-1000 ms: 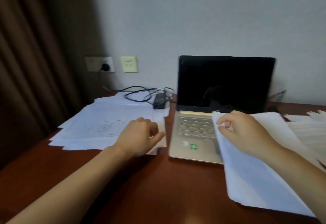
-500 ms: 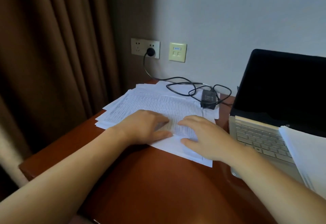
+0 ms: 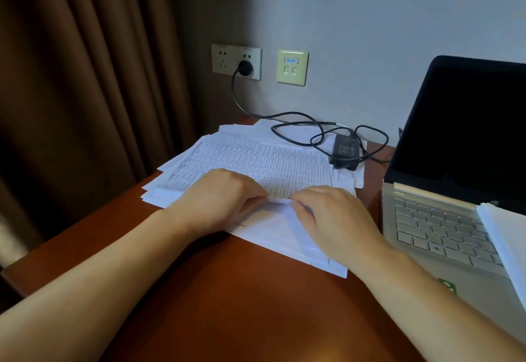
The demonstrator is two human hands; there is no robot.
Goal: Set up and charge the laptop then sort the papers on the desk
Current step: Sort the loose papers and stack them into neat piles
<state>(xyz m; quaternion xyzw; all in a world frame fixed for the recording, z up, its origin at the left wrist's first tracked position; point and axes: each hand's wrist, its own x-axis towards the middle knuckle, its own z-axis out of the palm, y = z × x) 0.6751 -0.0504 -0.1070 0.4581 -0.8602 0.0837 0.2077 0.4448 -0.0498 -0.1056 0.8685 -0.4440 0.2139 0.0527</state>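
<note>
L hand (image 3: 225, 199) & R hand (image 3: 333, 219) both pinch the near edge of the top sheet (image 3: 270, 162) of the paper pile (image 3: 284, 239) on the desk (image 3: 227, 290). Charger box (image 3: 345, 149) lies on the pile's far corner, plug (image 3: 245, 67) in the wall. Open laptop (image 3: 438, 228) stands just R, w/ more paper (image 3: 506, 236) on it.

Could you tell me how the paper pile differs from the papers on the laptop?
The paper pile lies fanned on the desk, its top sheet a printed table; the laptop papers look blank. The left hand and right hand pinch the paper pile; the laptop papers lie untouched. Both are white.
</note>
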